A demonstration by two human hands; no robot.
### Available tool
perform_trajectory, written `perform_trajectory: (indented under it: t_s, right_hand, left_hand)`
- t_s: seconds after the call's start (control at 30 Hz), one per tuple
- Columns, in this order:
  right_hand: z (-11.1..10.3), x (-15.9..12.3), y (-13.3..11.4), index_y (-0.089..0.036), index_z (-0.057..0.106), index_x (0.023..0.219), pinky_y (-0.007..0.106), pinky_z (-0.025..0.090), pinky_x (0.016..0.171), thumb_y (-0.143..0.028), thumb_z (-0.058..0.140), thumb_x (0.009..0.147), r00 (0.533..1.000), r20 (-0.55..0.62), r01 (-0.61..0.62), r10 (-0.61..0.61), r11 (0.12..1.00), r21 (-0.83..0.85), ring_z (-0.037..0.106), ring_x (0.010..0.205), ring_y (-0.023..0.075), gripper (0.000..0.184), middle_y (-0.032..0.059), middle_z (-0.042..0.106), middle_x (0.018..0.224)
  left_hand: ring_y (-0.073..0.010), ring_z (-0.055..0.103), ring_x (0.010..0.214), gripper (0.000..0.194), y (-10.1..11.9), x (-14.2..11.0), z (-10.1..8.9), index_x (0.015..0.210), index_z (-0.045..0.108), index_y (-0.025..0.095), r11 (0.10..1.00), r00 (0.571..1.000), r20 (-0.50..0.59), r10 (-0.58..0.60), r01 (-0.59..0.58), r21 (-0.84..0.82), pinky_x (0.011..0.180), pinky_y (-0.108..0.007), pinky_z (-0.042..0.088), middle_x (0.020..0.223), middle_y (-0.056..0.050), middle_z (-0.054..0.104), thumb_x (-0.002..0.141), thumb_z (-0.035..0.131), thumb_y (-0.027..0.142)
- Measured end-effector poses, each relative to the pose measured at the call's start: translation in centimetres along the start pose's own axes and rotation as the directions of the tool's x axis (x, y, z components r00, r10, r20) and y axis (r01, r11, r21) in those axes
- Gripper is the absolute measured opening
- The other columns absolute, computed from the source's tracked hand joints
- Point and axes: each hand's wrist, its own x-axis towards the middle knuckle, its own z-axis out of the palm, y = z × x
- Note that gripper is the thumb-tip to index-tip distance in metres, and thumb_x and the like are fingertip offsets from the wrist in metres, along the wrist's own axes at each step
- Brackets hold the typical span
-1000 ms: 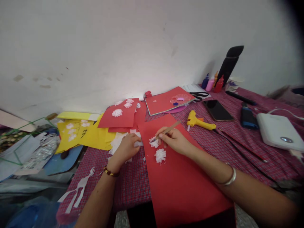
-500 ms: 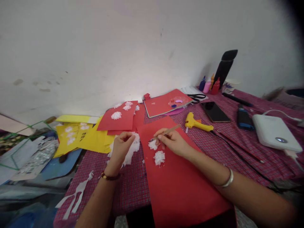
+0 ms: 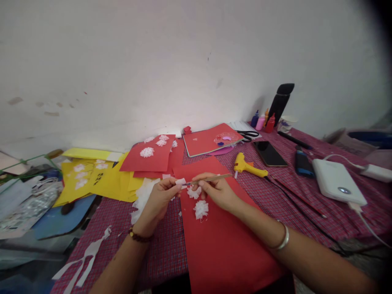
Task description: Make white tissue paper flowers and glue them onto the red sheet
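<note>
Broadly, a plain off-white wall (image 3: 171, 61), marked with brownish patches, rises beyond the far end of the long red paper sheet (image 3: 226, 241). Under that sheet is a table (image 3: 165, 249) spread with pinkish-red checked cloth, and the sheet runs past its near edge. Left of the sheet lie overlapping bright yellow paper pieces (image 3: 107, 183), then red rectangular cards (image 3: 159, 163) bearing white tufts; farther left, beside the table, is a blue flat board (image 3: 64, 218). Right of the sheet sit a white boxy power bank (image 3: 338, 183), a black flat phone (image 3: 270, 154) and, nearest it, a yellow plastic glue gun (image 3: 249, 166). Over the sheet, the right hand (image 3: 217, 192) has its grip closed round a slim pale-brown tool (image 3: 216, 178). At the sheet's left edge, the left hand (image 3: 163, 196) keeps a narrow grip, pinching a small white paper scrap (image 3: 180, 181) near the tool's tip; contact is too small to tell. On the sheet itself rest two ruffled white paper flowers (image 3: 201, 210), one partly behind the right hand.
</note>
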Motion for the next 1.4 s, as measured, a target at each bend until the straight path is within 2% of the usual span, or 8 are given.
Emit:
perform_trajectory:
  t_s: [0.2, 0.43, 0.67, 0.77, 0.9, 1.13, 1.27, 1.4]
  right_hand:
    - [0.1, 0.1, 0.0, -0.017, 0.060, 0.098, 0.021, 0.045, 0.045, -0.037, 0.049, 0.086, 1.000, -0.011, -0.016, 0.016, 1.000, -0.012, 0.053, 0.051, 0.0081, 0.025, 0.0022, 0.062, 0.076]
    - [0.3, 0.2, -0.9, -0.018, 0.058, 0.090, 0.020, 0.043, 0.041, -0.036, 0.051, 0.084, 0.997, -0.075, -0.026, 0.030, 0.998, 0.057, 0.053, 0.042, 0.0067, 0.020, 0.0003, 0.066, 0.072]
    - [0.7, 0.2, -1.0, -0.017, 0.058, 0.082, 0.021, 0.045, 0.043, -0.039, 0.059, 0.080, 0.989, -0.118, -0.070, 0.090, 0.984, 0.165, 0.055, 0.042, 0.0088, 0.022, 0.0014, 0.068, 0.067]
    - [0.8, 0.2, -1.0, -0.015, 0.060, 0.066, 0.019, 0.041, 0.042, -0.038, 0.058, 0.081, 0.976, -0.203, -0.044, 0.073, 0.989, 0.144, 0.050, 0.041, 0.0062, 0.027, 0.0015, 0.065, 0.062]
    - [0.4, 0.2, -1.0, -0.017, 0.064, 0.078, 0.017, 0.034, 0.038, -0.032, 0.060, 0.079, 0.955, -0.223, -0.125, 0.195, 0.948, 0.293, 0.042, 0.037, 0.0043, 0.016, -0.0053, 0.055, 0.051]
    - [-0.3, 0.2, -1.6, -0.018, 0.065, 0.085, 0.019, 0.038, 0.043, -0.034, 0.064, 0.076, 0.985, -0.035, -0.158, 0.170, 0.961, 0.228, 0.048, 0.044, 0.0049, 0.019, -0.0025, 0.062, 0.066]
    - [-1.1, 0.7, -1.2, -0.015, 0.063, 0.075, 0.018, 0.036, 0.038, -0.038, 0.060, 0.078, 0.963, -0.069, -0.227, 0.259, 0.926, 0.302, 0.045, 0.037, 0.0047, 0.023, -0.0032, 0.059, 0.055]
    - [-3.2, 1.4, -1.0, -0.015, 0.060, 0.071, 0.017, 0.035, 0.035, -0.035, 0.061, 0.077, 0.945, -0.057, -0.271, 0.321, 0.870, 0.412, 0.041, 0.034, 0.0046, 0.022, -0.0048, 0.055, 0.049]
  left_hand:
    - [-0.0058, 0.049, 0.052, 0.014, 0.4, -0.3, 0.5, 0.065, 0.064, 0.013, 1.000, 1.000, 0.011, -0.007, 0.008, -0.011, 0.053, -0.018, 0.038, 0.057, 0.003, 0.059, 0.064, 0.074, 0.023]
    - [-0.0090, 0.055, 0.061, 0.017, -0.2, -0.2, 0.3, 0.072, 0.066, 0.014, 0.952, 0.998, 0.047, -0.041, 0.053, -0.301, 0.058, -0.021, 0.045, 0.069, -0.001, 0.064, 0.074, 0.068, 0.032]
    - [-0.0072, 0.054, 0.056, 0.006, 0.0, -0.8, 1.8, 0.071, 0.069, 0.016, 0.984, 0.992, 0.002, 0.124, -0.122, -0.128, 0.056, -0.020, 0.044, 0.062, 0.002, 0.063, 0.067, 0.072, 0.019]
    - [-0.0105, 0.057, 0.062, 0.005, 0.0, -1.2, 2.5, 0.077, 0.070, 0.018, 0.911, 0.932, 0.017, 0.363, -0.358, 0.204, 0.060, -0.023, 0.046, 0.067, 0.000, 0.066, 0.073, 0.067, 0.019]
    - [-0.0135, 0.061, 0.073, 0.006, 0.0, -1.6, 2.8, 0.078, 0.070, 0.020, 0.602, 0.759, 0.222, 0.612, -0.630, 0.491, 0.069, -0.027, 0.047, 0.076, -0.003, 0.069, 0.075, 0.065, 0.019]
    - [-0.0104, 0.055, 0.048, 0.014, 0.4, -1.6, 2.9, 0.073, 0.062, 0.015, 0.973, 0.982, -0.007, 0.189, -0.187, 0.133, 0.047, -0.022, 0.045, 0.059, -0.001, 0.063, 0.074, 0.065, 0.029]
    - [-0.0122, 0.057, 0.052, 0.026, 0.0, -1.3, 2.7, 0.095, 0.058, 0.017, 0.990, 0.992, 0.100, 0.073, -0.084, 0.114, 0.050, -0.024, 0.046, 0.065, -0.001, 0.064, 0.079, 0.059, 0.037]
    - [-0.0091, 0.048, 0.049, 0.022, -1.1, -1.5, 2.7, 0.089, 0.060, 0.018, 0.854, 0.964, 0.263, 0.038, -0.168, 0.492, 0.048, -0.020, 0.036, 0.061, 0.003, 0.056, 0.074, 0.065, 0.034]
